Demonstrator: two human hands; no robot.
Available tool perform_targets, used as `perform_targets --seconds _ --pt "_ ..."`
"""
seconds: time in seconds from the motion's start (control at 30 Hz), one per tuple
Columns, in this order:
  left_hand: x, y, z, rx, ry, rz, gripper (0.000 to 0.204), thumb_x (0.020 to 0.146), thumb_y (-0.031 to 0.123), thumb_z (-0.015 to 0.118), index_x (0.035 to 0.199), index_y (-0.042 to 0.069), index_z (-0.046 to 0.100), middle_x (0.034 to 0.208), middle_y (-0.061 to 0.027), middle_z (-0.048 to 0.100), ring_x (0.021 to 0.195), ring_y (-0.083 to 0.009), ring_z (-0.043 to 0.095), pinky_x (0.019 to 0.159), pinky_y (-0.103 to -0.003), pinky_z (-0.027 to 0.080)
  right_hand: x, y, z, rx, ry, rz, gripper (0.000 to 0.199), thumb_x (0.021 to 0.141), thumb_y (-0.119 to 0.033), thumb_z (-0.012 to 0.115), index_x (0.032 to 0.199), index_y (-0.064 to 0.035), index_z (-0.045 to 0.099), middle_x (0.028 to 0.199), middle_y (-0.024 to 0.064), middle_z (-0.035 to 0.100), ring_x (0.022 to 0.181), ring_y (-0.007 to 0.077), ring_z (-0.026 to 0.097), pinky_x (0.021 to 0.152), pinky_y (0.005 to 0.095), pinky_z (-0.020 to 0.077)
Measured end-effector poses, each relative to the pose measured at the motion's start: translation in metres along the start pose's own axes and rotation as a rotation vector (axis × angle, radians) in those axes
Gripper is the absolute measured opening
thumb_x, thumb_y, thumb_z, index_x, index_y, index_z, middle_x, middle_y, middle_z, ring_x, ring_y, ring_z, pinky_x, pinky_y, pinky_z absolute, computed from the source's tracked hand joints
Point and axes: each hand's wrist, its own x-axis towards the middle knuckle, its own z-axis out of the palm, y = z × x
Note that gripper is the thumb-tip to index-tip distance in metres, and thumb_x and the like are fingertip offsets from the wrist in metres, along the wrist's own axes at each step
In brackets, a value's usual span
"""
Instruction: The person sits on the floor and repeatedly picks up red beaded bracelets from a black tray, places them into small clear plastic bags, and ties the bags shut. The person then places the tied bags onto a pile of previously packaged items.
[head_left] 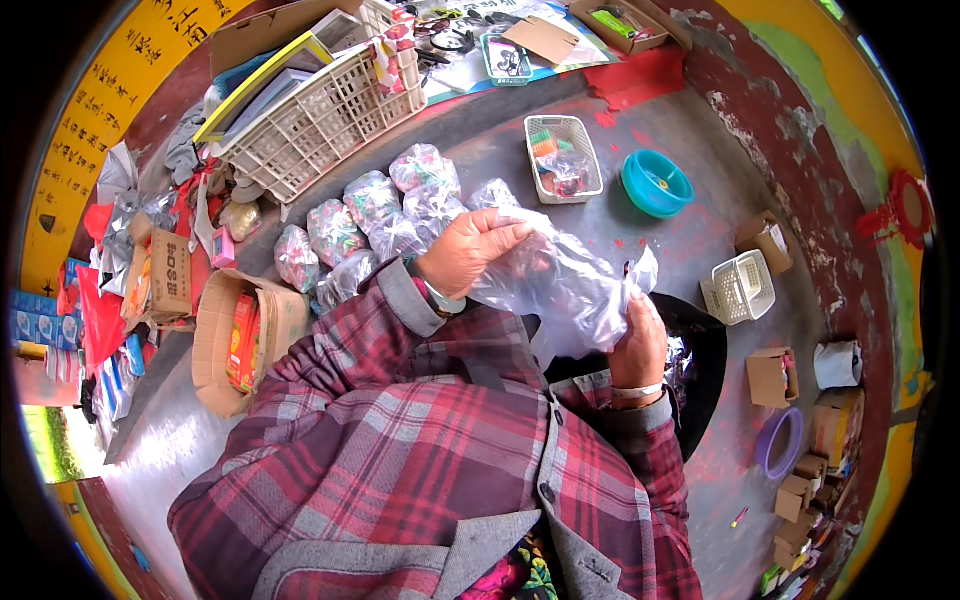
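Fingers (508,236) of the left hand (455,258) are drawn together on the left end of a clear plastic bag (560,280), as I find in the head view, the only one reaching my station. The bag is suspended between both hands, in front of the plaid jacket (370,400), crumpled and partly stretched.

In my judgement, this step calls for light, even tension from both sides: enough to spread the film so its edges can be told apart, not so much that it thins or tears. I would advise a hold near the edge, level wrists, and clearance from the black round-edged container (716,365) beside the right hand (640,350).

On the left, thumb and index meet with no gap that I can see, film caught between them. On the right, thumb and fingers are curled closed on the other end, a bunched tuft of film rising above the thumb; I cannot tell how firmly they press, nor whether anything lies inside the bag.

Filled clear bags (335,230) rest on the floor (715,240) beyond the left hand; a white basket (570,196) and a teal basin (655,207) sit farther ahead.
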Motion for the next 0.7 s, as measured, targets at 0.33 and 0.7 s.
perform_targets --seconds 0.33,0.7 --pt "-0.023 0.024 0.017 0.371 -0.363 0.165 0.029 0.093 0.006 0.040 0.120 -0.001 0.048 0.098 -0.0134 0.062 0.088 -0.0172 0.059 0.081 -0.030 0.046 -0.001 -0.045 -0.022 -0.562 -0.034 -0.329 0.029 0.080 -0.011 0.059 0.108 -0.0017 0.055 0.108 0.0054 0.055 0.083 0.0097 0.051 0.068 0.0223 0.0422" --pt "-0.004 0.036 0.039 0.576 -0.595 0.118 0.035 0.093 0.005 0.040 0.127 -0.002 0.041 0.098 -0.0105 0.060 0.091 -0.0162 0.057 0.082 -0.030 0.043 0.012 -0.080 0.027 -0.803 -0.985 0.088 0.027 0.079 -0.016 0.064 0.099 0.0018 0.058 0.084 0.0049 0.060 0.077 0.0115 0.052 0.069 0.0250 0.0415"
